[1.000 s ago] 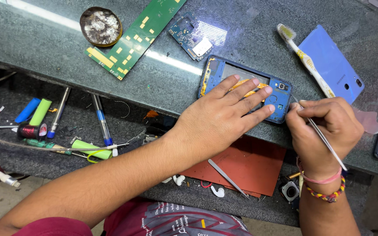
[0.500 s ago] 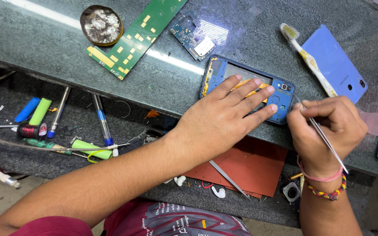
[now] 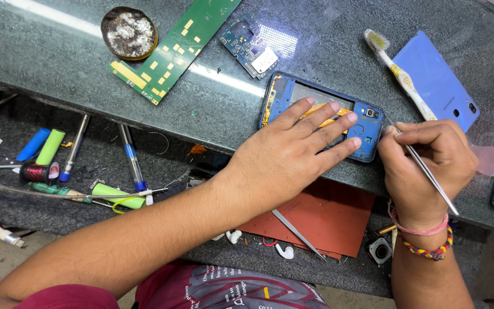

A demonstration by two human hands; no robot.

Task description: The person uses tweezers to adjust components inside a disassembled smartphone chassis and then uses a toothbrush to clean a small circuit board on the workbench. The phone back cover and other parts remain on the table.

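An opened blue phone body (image 3: 284, 94) lies face down on the dark stone counter (image 3: 58, 57). My left hand (image 3: 293, 154) presses flat on it, fingers spread across its lower half. My right hand (image 3: 424, 166) grips thin metal tweezers (image 3: 427, 171), whose tip touches the phone's right edge near the camera module (image 3: 370, 113). The tweezers' rear end sticks out past my wrist.
A blue back cover (image 3: 438, 80) and a toothbrush (image 3: 398, 71) lie at the right. A small circuit board (image 3: 250, 46), a long green circuit board (image 3: 172, 46) and a round tin (image 3: 128, 31) sit at the back. Screwdrivers (image 3: 130, 157), batteries (image 3: 50, 146), a red mat (image 3: 327, 220) fill the lower shelf.
My right hand has shifted slightly left, bringing the tweezers' tip closer against the phone's right edge. My left hand stays pressed on the phone.
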